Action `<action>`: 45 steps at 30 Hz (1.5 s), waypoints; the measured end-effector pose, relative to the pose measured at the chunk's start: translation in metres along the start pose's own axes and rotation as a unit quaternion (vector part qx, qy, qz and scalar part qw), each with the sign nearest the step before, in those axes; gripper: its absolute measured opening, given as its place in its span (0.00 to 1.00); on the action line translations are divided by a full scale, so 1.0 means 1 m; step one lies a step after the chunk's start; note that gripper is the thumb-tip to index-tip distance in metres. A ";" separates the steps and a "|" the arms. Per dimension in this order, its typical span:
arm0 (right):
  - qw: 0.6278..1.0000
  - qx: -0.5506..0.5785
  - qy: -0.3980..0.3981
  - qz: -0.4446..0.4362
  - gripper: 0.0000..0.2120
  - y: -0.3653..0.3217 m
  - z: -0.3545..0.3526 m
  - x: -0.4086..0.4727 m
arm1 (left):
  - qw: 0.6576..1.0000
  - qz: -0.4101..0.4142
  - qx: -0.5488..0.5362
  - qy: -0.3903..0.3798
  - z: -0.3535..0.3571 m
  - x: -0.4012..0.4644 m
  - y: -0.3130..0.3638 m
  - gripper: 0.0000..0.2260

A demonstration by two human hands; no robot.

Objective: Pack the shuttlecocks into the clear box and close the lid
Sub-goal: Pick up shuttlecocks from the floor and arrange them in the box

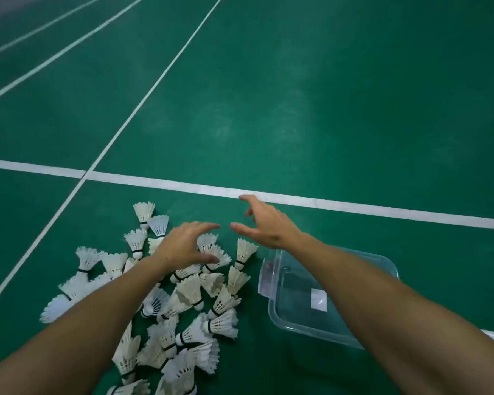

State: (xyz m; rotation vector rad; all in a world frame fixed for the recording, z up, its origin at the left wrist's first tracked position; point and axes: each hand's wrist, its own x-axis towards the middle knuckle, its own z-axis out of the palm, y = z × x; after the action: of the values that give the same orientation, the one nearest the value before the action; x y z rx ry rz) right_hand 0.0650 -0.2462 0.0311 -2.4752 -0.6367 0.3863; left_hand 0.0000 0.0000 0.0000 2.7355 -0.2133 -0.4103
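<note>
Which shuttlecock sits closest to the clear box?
The shuttlecock lying alone at the pile's right edge, just below the right hand, feathers up and cork toward the camera. It lies nearest the clear box; the rest of the pile lies further left.

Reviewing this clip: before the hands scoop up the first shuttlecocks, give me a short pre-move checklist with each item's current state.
1. Clear box open, lid off: ok.
2. Box interior free to receive shuttlecocks: ok, only a small white label shows inside.
3. Shuttlecock pile within reach: ok, it lies on the green floor directly under the left hand.
4. Both hands free: ok, the left hand and the right hand are spread and hold nothing.
5. Box close to the pile: ok, it sits just to the pile's right.
6. Lid located for closing: cannot tell, only a pale edge shows at the frame's right border.
</note>
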 end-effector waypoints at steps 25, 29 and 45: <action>0.992 0.118 -0.039 -0.016 0.52 0.027 -0.030 0.046 | 0.978 -0.050 -0.197 0.051 -0.011 0.018 -0.008 0.10; 0.981 0.184 0.053 -0.030 0.49 0.010 -0.088 -0.025 | 0.967 -0.015 -0.225 0.119 -0.040 -0.008 0.035 0.12; 0.938 0.250 -0.069 0.231 0.44 0.109 0.042 -0.169 | 0.915 0.030 -0.378 0.137 -0.014 -0.037 0.100 0.12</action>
State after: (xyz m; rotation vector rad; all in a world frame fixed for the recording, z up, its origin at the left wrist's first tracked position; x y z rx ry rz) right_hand -0.0561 -0.3953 -0.0430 -2.0867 0.0194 0.7981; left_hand -0.0402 -0.0799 0.0599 1.9798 -0.0441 -0.0554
